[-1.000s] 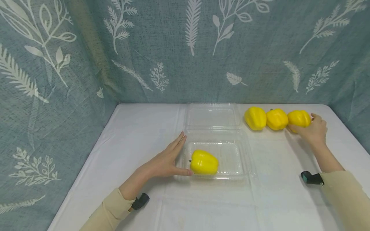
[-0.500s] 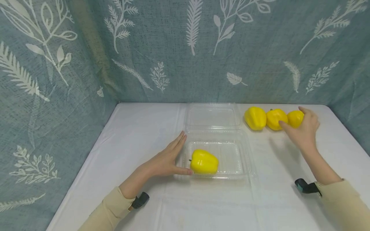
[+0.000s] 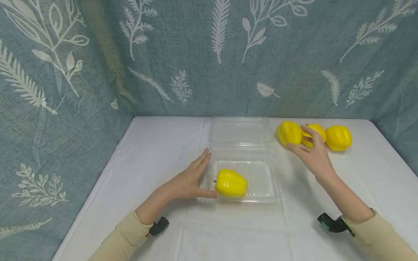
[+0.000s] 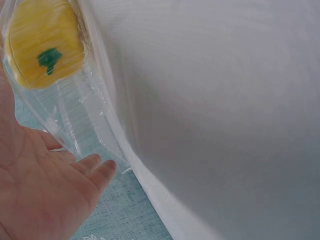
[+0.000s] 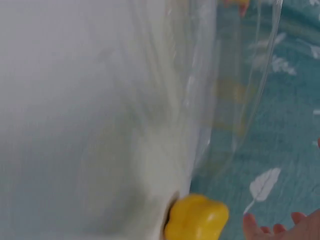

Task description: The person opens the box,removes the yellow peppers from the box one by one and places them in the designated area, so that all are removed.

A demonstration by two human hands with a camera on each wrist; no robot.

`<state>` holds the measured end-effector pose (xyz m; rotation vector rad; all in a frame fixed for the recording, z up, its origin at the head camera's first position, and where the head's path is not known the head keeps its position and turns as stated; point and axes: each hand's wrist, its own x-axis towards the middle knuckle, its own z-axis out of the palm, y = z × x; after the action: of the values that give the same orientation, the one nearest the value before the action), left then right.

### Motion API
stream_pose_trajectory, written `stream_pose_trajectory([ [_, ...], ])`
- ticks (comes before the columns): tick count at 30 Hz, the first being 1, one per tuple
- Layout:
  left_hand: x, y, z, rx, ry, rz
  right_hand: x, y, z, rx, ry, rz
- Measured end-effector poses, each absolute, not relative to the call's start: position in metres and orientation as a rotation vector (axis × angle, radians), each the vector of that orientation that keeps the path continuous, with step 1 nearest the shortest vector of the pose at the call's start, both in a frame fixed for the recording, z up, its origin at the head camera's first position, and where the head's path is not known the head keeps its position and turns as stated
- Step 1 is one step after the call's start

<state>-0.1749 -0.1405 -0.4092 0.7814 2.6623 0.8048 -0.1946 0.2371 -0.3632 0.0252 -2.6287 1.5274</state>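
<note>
In the head view, a yellow bell pepper [image 3: 230, 183] lies on its side in the left part of a clear plastic clamshell box [image 3: 259, 177]. My left hand [image 3: 187, 184] rests along the box's left side, fingers extended and thumb by the front left corner. My right hand [image 3: 315, 156] hovers at a row of three more yellow peppers. Its thumb and spread fingers are beside the leftmost pepper [image 3: 289, 132], in front of the partly hidden middle pepper [image 3: 318, 129]. Whether the fingers touch it is unclear. The rightmost pepper [image 3: 338, 138] stands apart from the hand.
The box's clear lid [image 3: 241, 132] lies folded back behind its base. A white cloth covers the table [image 3: 130, 163]. Blue-green patterned curtains [image 3: 202, 83] stand behind and to the left. A dark wrist camera [image 3: 333, 223] sits at the right sleeve.
My right hand has moved left along the row, from the rightmost pepper past the middle one to the leftmost. The peppers and my left hand stay in place.
</note>
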Motion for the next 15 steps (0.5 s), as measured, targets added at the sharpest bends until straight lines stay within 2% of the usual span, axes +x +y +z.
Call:
stream_pose_trajectory([
  [15, -0.175, -0.141, -0.409, 0.802, 2.661, 0.809, -0.173, 0.191, -0.36, 0.267, -2.79, 1.784],
])
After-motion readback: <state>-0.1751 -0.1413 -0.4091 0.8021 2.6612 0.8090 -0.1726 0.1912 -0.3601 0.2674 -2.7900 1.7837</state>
